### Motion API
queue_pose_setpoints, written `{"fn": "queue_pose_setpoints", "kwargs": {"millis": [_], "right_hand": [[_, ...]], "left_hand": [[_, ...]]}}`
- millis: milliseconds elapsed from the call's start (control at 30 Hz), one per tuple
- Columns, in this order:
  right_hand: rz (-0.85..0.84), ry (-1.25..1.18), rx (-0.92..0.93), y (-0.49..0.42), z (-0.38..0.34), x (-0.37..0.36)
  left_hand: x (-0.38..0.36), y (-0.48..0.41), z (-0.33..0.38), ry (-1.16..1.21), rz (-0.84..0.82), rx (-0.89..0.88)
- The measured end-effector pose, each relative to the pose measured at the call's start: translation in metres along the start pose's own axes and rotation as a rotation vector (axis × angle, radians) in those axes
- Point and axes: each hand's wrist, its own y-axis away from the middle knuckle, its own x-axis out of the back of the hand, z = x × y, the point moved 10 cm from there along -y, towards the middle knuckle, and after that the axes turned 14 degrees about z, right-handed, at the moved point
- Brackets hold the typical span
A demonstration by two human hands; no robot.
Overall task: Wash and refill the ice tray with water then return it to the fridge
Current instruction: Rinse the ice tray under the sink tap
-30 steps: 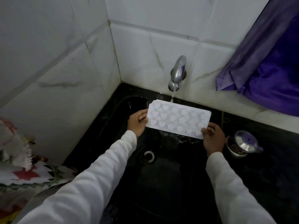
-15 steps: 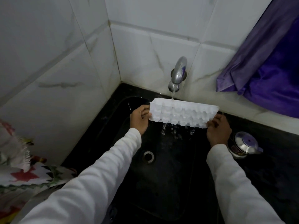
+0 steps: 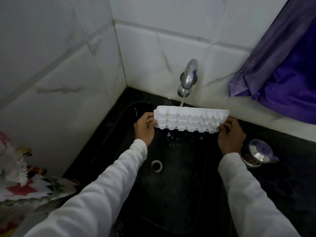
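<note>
Two hands hold the white ice tray (image 3: 188, 121) tipped on edge over the black sink (image 3: 171, 194), under the running tap (image 3: 187, 79). Your left hand (image 3: 145, 128) grips its left end, your right hand (image 3: 230, 135) its right end.

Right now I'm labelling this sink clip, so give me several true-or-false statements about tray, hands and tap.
1. Both hands, left hand and right hand, hold the white plastic ice tray by its ends. True.
2. The silver wall tap is off. False: water runs onto the tray.
3. The tray's underside faces the camera. True.
4. The tray rests in the black sink. False: it is held above it.
</note>
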Motion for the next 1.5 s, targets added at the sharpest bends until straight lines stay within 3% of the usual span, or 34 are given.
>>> {"fn": "queue_pose_setpoints", "kwargs": {"millis": [200,300,433,567,767,1000,1500], "right_hand": [[-0.180,0.026,-0.085,0.021,0.016,-0.025],[-0.323,0.076,-0.120,0.030,0.022,-0.042],[-0.329,0.134,-0.091,0.023,0.004,-0.055],[-0.282,0.091,-0.017,0.002,-0.039,-0.074],[-0.456,0.052,0.004,-0.011,-0.086,-0.126],[-0.525,-0.123,-0.323,-0.014,-0.087,-0.161],[-0.665,-0.377,-0.734,-0.003,-0.069,-0.177]], "left_hand": [[0.020,0.000,-0.025,0.037,-0.003,0.071],[0.029,0.003,-0.051,0.100,-0.027,0.222],[0.043,0.009,-0.076,0.147,0.081,0.394],[0.052,0.009,-0.087,0.152,0.137,0.452],[0.071,0.009,-0.104,0.125,0.169,0.456],[0.071,0.013,-0.101,0.141,0.144,0.414],[0.058,0.014,-0.099,0.168,0.104,0.397]]}}
